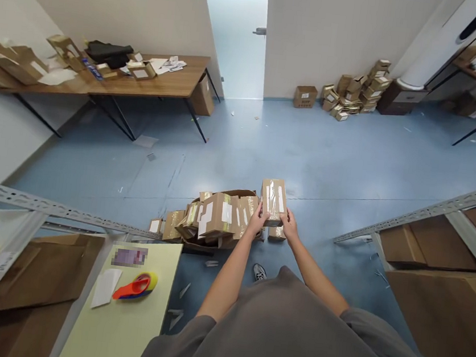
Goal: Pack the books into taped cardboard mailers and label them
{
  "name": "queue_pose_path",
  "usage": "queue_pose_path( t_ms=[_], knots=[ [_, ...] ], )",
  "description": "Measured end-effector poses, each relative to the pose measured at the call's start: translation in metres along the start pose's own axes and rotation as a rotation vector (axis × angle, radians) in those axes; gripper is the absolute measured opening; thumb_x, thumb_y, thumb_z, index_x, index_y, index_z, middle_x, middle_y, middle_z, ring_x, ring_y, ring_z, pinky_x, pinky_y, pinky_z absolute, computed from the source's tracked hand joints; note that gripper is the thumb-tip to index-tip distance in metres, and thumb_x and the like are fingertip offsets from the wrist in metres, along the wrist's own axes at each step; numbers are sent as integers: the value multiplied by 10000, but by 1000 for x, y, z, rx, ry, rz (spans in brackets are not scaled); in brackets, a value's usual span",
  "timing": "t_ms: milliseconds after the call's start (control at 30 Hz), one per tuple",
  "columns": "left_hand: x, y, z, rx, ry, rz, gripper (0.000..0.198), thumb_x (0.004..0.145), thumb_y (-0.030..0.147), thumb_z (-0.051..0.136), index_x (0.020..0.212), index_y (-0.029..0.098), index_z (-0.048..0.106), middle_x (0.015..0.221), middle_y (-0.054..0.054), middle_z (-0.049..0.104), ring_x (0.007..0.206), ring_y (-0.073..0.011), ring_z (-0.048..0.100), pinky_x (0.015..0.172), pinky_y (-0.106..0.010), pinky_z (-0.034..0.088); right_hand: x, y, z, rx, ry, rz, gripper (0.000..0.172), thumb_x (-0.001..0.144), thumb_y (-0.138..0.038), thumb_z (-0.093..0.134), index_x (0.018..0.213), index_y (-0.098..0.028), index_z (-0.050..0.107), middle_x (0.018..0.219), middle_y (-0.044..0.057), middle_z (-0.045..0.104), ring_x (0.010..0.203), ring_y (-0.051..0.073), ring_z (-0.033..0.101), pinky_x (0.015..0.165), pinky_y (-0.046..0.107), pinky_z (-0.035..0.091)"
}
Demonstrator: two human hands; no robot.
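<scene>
Between my two hands is a small cardboard box [273, 197] with clear tape and white labels on its top. My left hand [257, 219] grips its left side near the bottom edge. On the opposite side, my right hand [290, 225] presses against the lower corner. Just left of my hands stands a large open carton [236, 192] on the floor, heaped with several taped and labelled boxes [219, 215]. Another small box [277, 234] is on the floor beneath the held one, partly hidden by it.
At my left is a pale table [130, 332] bearing an orange tape dispenser [136, 286] and white paper [106, 288]. Metal shelves [423, 217] with cardboard flank me on both sides. Brown desks [167, 81] and stacked boxes [372, 88] line the far wall beside a door [237, 35].
</scene>
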State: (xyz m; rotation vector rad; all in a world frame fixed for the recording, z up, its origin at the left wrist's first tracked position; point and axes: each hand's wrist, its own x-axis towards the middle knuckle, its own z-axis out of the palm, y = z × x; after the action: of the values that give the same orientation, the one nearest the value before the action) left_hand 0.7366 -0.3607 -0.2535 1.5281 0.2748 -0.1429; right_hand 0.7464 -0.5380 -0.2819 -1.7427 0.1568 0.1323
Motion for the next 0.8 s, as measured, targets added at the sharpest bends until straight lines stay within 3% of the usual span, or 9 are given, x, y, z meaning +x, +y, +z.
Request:
queue_pose_path(
  t_ms=[133,200,300,600,800],
  knots=[
    [16,1,2,196,112,-151,970,888,594,751,1697,260,332,1795,-115,195,1671,-309,92,1339,-447,183,27,8,-25,-205,32,96,835,912,-648,571,1618,-213,477,1647,126,508,1544,348,439,1283,512,350],
    [20,2,-7,239,181,-198,925,921,607,707,1694,270,326,1801,-112,173,1670,-299,103,1337,-445,187,37,3,-32,-226,42,64,816,926,-635,559,1626,-227,465,1669,113,480,1566,336,409,1299,512,319],
    [18,3,-25,236,288,-192,832,970,584,649,1680,272,351,1779,-113,259,1646,-293,240,1319,-426,254,45,-13,-28,-208,5,-62,767,956,-599,542,1632,-249,454,1674,100,476,1566,306,412,1294,504,325],
    [-18,-2,-73,176,489,-144,685,1001,488,635,1614,229,474,1696,-138,435,1570,-321,408,1266,-453,365,32,-59,38,-134,-236,-196,720,979,-598,551,1622,-282,473,1661,116,492,1525,317,463,1205,524,447],
    [-68,2,-132,95,649,-42,578,1002,448,655,1532,228,583,1593,-145,567,1463,-309,546,1209,-433,446,1,-86,108,-125,-409,-256,701,984,-601,545,1601,-271,504,1631,126,526,1478,331,520,1176,529,478]
  ],
)
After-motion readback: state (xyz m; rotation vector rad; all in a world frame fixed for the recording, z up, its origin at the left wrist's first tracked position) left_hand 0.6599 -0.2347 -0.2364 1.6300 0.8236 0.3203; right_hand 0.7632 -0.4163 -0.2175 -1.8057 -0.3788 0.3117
